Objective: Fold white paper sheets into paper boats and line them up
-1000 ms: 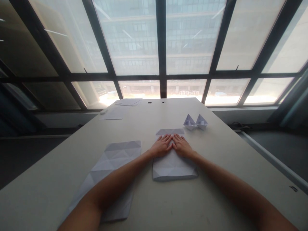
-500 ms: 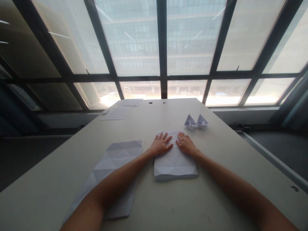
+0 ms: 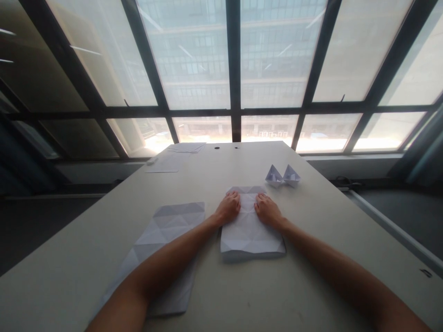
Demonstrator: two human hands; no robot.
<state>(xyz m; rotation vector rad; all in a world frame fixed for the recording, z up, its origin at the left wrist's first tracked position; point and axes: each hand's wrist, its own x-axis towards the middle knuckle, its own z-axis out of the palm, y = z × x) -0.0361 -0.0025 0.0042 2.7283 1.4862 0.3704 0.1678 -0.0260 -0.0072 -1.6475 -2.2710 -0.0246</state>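
Observation:
A white creased sheet of paper (image 3: 249,233), folded into a rectangle, lies before me with its near edge slightly raised. On its left side rests my left hand (image 3: 229,207), closed, with bent fingers gathered at the paper. My right hand (image 3: 268,210) is closed in the same way at the right side, its fingertips on the paper. A strip of the sheet's far end shows beyond both hands. Left of it lies a second creased sheet (image 3: 173,230), partly covered by my left forearm.
Two small folded paper shapes with pointed tops, the left one (image 3: 273,176) and the right one (image 3: 291,176), stand at the right. Flat white sheets (image 3: 164,163) lie at the far left of the white table (image 3: 321,230). Windows (image 3: 194,55) rise beyond its far end.
My fingers, spread flat on the paper before, are now drawn in and bent. The left hand has moved slightly left, uncovering more of the sheet's middle and far end.

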